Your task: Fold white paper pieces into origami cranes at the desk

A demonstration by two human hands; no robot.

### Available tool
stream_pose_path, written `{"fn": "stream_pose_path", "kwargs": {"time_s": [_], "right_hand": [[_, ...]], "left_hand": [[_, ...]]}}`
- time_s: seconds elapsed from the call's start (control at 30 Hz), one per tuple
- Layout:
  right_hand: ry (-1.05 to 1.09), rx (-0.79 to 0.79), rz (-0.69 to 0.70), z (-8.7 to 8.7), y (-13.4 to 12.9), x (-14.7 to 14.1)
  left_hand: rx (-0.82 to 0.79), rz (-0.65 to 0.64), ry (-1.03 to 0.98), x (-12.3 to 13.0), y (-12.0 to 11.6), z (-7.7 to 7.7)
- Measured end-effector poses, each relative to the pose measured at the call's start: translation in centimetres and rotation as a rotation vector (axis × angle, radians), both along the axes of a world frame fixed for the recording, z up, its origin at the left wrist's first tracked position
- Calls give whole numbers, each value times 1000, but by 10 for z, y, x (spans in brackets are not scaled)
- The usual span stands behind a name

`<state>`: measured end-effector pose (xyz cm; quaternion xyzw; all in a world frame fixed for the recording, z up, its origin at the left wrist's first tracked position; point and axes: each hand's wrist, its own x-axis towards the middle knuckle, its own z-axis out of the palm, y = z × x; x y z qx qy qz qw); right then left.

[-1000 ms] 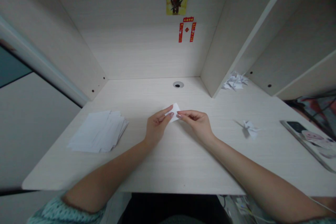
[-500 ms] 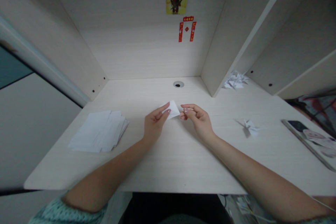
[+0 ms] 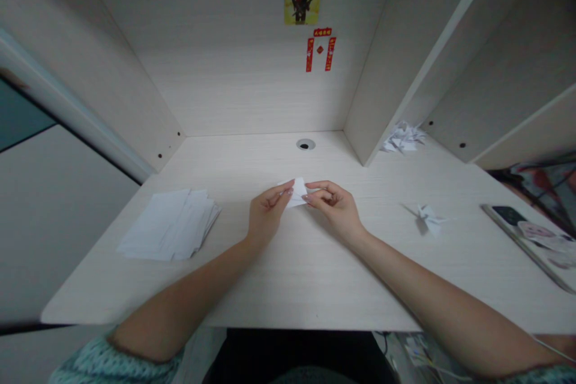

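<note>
Folded paper (image 3: 298, 193), one small white piece, is between two hands, over the middle of the desk (image 3: 288, 288). The left hand (image 3: 265, 213) pinches its left side; the right hand (image 3: 338, 205) pinches its right edge. On the left is one stack of sheets (image 3: 166, 225). Right: one paper shape (image 3: 431, 220), one phone (image 3: 531, 246). Far right: one paper pile (image 3: 404, 137), too jumbled to count.
</note>
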<state>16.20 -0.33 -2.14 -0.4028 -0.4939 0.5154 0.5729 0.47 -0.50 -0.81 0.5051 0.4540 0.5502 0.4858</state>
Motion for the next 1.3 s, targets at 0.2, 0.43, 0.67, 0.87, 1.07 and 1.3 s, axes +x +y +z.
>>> {"fn": "stream_pose_path", "kwargs": {"time_s": [0.2,0.43,0.67,0.87,1.07,1.3], "right_hand": [[-43,25,44,3,-2,-1],[-47,4,29,0,-3,-4],[-51,16,65,-2,-1,-3],[-55,-14,81,-3,-1,-3],[7,-49,62,-7,1,-3],[95,-51,68,-7,1,-3]], "left_hand": [[-2,12,45,-1,2,1],[34,4,82,-2,1,1],[-9,-22,76,-3,0,3],[-38,-18,104,-5,-1,6],[-25,-76,51,-6,1,6],[-132,-173,56,-3,2,5]]}}
